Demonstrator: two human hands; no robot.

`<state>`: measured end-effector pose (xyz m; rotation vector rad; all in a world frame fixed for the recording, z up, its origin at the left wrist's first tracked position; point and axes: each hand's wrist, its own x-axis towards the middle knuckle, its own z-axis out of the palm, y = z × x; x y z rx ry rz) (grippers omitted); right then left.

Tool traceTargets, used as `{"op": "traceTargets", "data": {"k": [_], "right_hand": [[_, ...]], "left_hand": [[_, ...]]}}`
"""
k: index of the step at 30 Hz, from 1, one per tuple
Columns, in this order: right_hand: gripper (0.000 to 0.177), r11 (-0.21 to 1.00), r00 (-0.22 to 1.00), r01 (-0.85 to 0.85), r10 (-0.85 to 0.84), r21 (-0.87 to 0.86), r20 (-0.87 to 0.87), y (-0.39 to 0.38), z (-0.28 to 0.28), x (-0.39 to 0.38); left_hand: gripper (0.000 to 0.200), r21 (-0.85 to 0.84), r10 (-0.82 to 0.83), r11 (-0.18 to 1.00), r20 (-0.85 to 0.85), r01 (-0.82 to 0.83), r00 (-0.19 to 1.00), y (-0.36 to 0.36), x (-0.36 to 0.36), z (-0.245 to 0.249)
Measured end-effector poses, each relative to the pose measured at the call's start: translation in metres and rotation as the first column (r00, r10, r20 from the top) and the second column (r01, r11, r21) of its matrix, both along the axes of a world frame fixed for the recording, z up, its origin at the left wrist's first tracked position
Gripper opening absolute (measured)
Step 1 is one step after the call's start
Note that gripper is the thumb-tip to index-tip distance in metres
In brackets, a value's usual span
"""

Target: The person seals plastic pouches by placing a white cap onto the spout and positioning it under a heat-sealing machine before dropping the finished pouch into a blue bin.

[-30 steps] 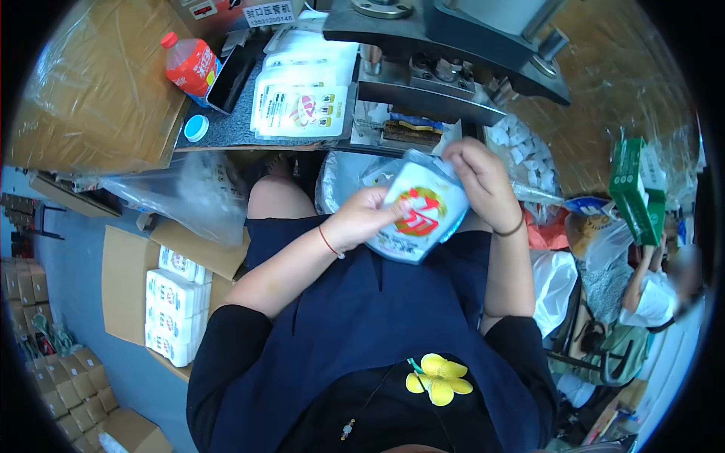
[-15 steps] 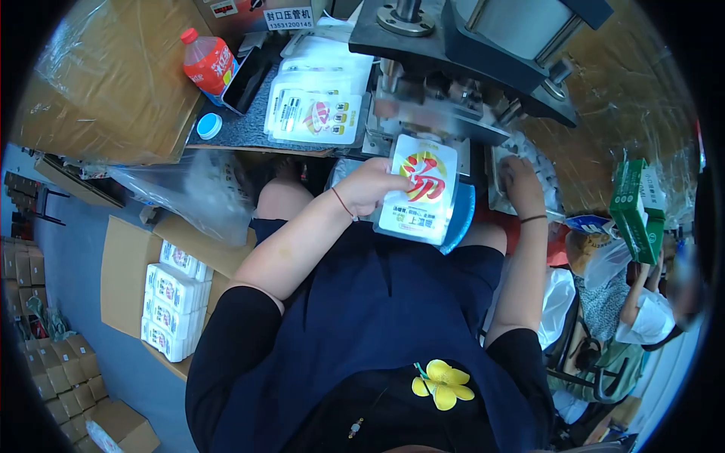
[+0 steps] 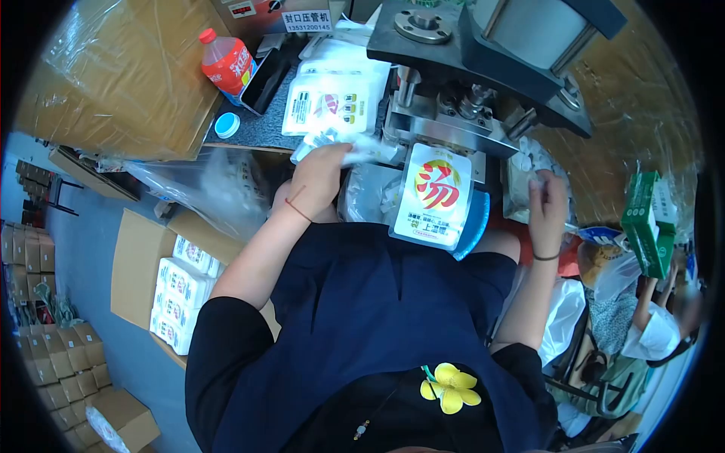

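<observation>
Left hand (image 3: 321,177) at the front edge of the bench (image 3: 260,130), fingers curled at a blurred, translucent piece of plastic (image 3: 366,149); too smeared to tell whether closed on it. Right hand (image 3: 547,211) beyond the right end of the press, fingers half bent over the near side of a bin (image 3: 516,200); impossible to tell whether pinching anything. Inside the bin, small white pieces.

Between the hands, free of both, a pouch (image 3: 434,196) with its top end at the press (image 3: 468,136), hanging out past the bench's front edge. Flat and white, clear along its margins, with a large red character over a yellow-green ring and smaller dark print below. Behind it, partly covered, a blue rim (image 3: 479,223); to its left, a container lined with clear plastic (image 3: 368,198), contents unclear.

On the bench, near the front edge and left of the press, a spread stack of printed pouches (image 3: 332,102). Toward the left edge, a red-capped bottle (image 3: 229,66), a dark rectangular object (image 3: 264,87) and a round blue lid (image 3: 226,125). Lower left, an open carton (image 3: 142,253) with white printed packs (image 3: 177,298) in rows.
</observation>
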<state>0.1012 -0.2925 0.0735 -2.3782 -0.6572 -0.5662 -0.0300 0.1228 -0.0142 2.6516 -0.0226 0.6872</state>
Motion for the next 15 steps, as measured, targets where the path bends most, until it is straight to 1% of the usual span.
{"op": "traceTargets", "data": {"k": [1,2,3,5,6,7,8,9,11,12,13,15], "right_hand": [[0.017,0.995,0.995,-0.094,0.095,0.03,-0.033,0.011,-0.002,-0.005],[0.017,0.981,0.981,-0.182,0.185,0.063,-0.06,0.025,-0.006,-0.012],[0.016,0.959,0.958,-0.266,0.274,0.097,-0.082,0.039,-0.006,-0.018],[0.015,0.878,0.861,-0.467,0.478,0.103,-0.175,0.061,0.0,-0.029],[0.015,0.872,0.84,-0.435,0.483,0.224,-0.249,0.069,0.005,-0.034],[0.015,0.856,0.809,-0.39,0.494,0.338,-0.318,0.074,0.013,-0.038],[0.016,0.832,0.769,-0.333,0.512,0.444,-0.382,0.08,0.017,-0.039],[0.016,0.816,0.838,-0.333,0.486,0.473,-0.249,0.087,0.012,-0.033],[0.014,0.853,0.881,-0.444,0.472,0.275,-0.043,0.097,0.017,-0.029],[0.014,0.853,0.868,-0.449,0.487,0.266,-0.094,0.095,0.016,-0.03],[0.014,0.851,0.854,-0.457,0.501,0.258,-0.142,0.091,0.016,-0.03],[0.013,0.85,0.82,-0.484,0.524,0.207,-0.23,0.083,0.019,-0.026]], "left_hand": [[0.03,-0.234,0.008,0.972,-0.047,-0.018,0.999,-0.004,-0.002,0.005],[0.022,-0.656,-0.051,0.747,0.106,0.109,0.993,-0.018,0.0,0.008],[0.021,-0.634,-0.107,0.769,-0.002,0.081,0.994,-0.026,-0.001,0.017],[0.018,-0.582,-0.199,0.813,-0.223,0.033,0.954,-0.041,-0.008,0.029],[0.021,-0.695,-0.225,0.716,-0.15,0.059,0.963,-0.056,-0.007,0.024],[0.021,-0.664,-0.236,0.744,-0.16,0.072,0.958,-0.066,-0.006,0.028],[0.022,-0.66,-0.268,0.747,-0.186,0.082,0.945,-0.075,-0.006,0.033],[0.023,-0.656,-0.3,0.749,-0.212,0.092,0.93,-0.083,-0.005,0.037],[0.028,-0.822,-0.406,0.563,-0.185,0.086,0.895,-0.104,-0.005,0.025],[0.03,-0.88,-0.47,0.466,-0.162,0.088,0.868,-0.113,-0.005,0.025],[0.031,-0.857,-0.511,0.51,-0.231,0.075,0.828,-0.116,-0.007,0.026],[0.032,-0.98,-0.647,0.2,-0.13,0.003,0.751,-0.132,-0.014,0.029]]}}
